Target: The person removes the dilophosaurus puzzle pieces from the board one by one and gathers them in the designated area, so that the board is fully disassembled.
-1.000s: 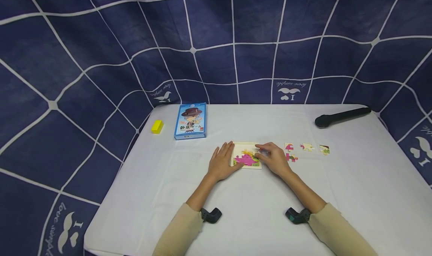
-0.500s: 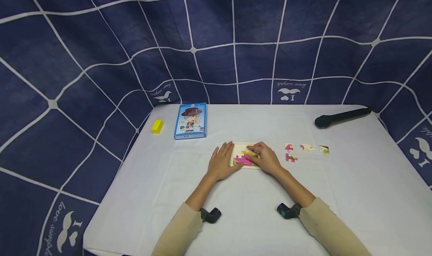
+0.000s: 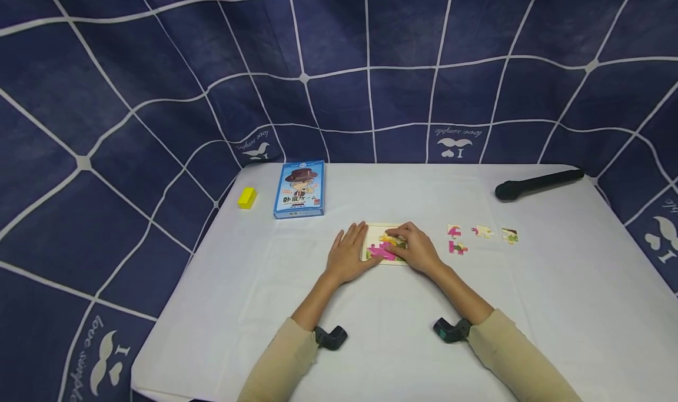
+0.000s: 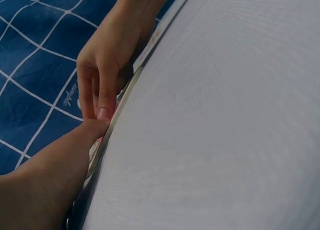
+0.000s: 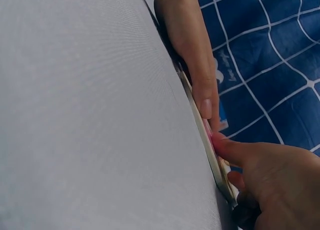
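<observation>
A jigsaw puzzle board (image 3: pixel 373 233) with a pale frame lies on the white table, partly filled with pink, yellow and green pieces. My left hand (image 3: pixel 346 256) rests flat along its left side, fingers straight, with the thumb reaching over the lower edge. Over the board's right half, my right hand (image 3: pixel 416 250) pinches a puzzle piece (image 3: pixel 396 238) between thumb and fingers, low against the board; the hand hides most of that piece. In both wrist views the board (image 4: pixel 116 109) is seen nearly edge-on, with the thumbs close to its rim.
Several loose puzzle pieces (image 3: pixel 458 247) lie right of the board. A blue card-game box (image 3: pixel 299 190) and a yellow block (image 3: pixel 246 198) stand at back left. A black microphone-shaped object (image 3: pixel 537 184) lies at back right. A dark blue curtain (image 3: pixel 339 108) hangs behind the table.
My right hand has moved left over the board with the puzzle piece, then stayed nearly still over the last half second. The left hand has stayed in place.
</observation>
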Available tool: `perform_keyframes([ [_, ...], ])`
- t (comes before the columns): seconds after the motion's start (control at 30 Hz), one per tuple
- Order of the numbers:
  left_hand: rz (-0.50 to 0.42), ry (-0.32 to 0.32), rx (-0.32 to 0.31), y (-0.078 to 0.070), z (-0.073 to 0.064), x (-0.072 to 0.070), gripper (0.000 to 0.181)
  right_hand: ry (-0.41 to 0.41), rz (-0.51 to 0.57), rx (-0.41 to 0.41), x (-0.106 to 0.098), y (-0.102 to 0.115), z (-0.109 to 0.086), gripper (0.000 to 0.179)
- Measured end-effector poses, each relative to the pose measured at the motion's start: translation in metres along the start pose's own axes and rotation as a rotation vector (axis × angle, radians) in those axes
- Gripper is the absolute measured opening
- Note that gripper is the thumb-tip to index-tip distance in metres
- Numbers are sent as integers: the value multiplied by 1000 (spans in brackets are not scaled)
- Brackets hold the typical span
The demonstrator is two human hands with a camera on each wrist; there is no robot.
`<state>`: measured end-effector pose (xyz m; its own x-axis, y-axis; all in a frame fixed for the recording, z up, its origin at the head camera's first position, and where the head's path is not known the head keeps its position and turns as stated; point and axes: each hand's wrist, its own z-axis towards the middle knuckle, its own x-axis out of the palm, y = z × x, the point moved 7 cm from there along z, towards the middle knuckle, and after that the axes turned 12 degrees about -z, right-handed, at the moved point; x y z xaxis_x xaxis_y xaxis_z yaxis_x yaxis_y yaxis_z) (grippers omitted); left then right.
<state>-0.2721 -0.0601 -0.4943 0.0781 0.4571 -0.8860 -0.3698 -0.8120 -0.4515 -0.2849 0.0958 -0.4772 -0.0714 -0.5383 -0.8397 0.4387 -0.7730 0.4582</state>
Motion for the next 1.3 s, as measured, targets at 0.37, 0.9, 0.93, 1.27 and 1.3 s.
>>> perform_keyframes([
  [0.37,2,11,-7,0,0,0,88,-44,29,-23,-2,1,0,42],
  [0.9,1,9,-7,-1,0,0,87,-56,162,-33,1,-4,-1,40],
  [0.93,2,8,-7,-1,0,0,87,-59,166,-35,0,-3,-2,40],
  [1.27,4,18,-30,-2,0,0,88,-109,205,-88,-3,0,-3,39],
  [1.3,6,18,-32,-2,0,-1,88,-115,209,-90,-4,0,-3,39],
])
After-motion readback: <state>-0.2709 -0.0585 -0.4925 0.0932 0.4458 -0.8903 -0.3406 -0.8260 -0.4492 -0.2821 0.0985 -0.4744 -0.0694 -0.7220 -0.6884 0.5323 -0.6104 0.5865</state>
